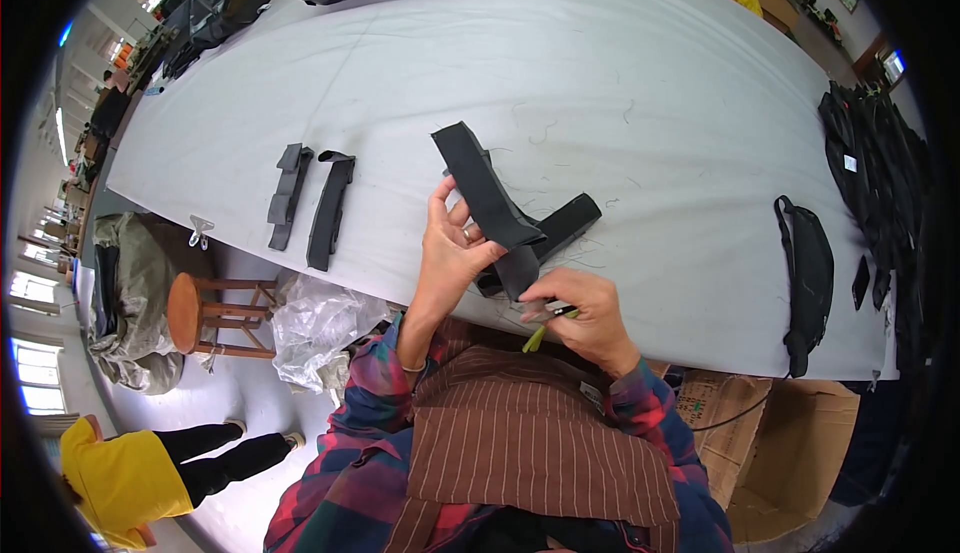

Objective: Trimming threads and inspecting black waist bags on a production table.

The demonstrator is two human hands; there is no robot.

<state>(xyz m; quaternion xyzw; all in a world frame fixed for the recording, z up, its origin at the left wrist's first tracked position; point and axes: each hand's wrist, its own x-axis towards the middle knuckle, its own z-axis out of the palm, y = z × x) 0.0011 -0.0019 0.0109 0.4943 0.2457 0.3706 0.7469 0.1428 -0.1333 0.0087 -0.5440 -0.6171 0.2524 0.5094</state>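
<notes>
Strip (484, 185) pinched between left fingers (439, 196) and thumb (486, 254).

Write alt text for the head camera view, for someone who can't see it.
A person's left hand holds up a folded black strip over a white table, while the right hand grips a small, partly hidden object with a yellow-green part near the strip's lower end. Two dark strips lie to the left, a black pouch to the right.
</notes>
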